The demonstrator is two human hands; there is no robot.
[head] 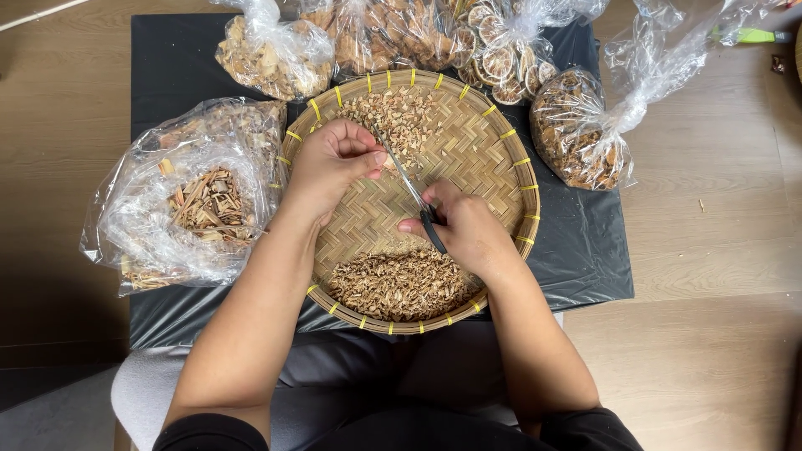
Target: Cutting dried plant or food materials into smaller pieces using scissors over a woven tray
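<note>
Head view, looking down on one round woven bamboo tray (493,179) with yellow ties around its rim, set on a black plastic sheet (585,242) over a wooden floor (710,276).

Tray contents: two heaps of chopped dried pieces, one at 12 o'clock (401,117), one at 6 o'clock (399,286).

Left hand (330,167): fingers pinched shut on something small near the upper heap; what it is cannot be made out.

Right hand (468,230): closed around the handles of one pair of scissors (413,196), blades pointing toward 11 o'clock and meeting the left fingertips.

Clear plastic bags around the tray:
- One open bag of woody sticks (209,205) at 9 o'clock.
- One knotted bag of brown dried pieces (576,129) at 2 o'clock.
- One bag of dried citrus slices (501,58) at 1 o'clock.
- One bag of pale chunks (271,58) at 11 o'clock.
</note>
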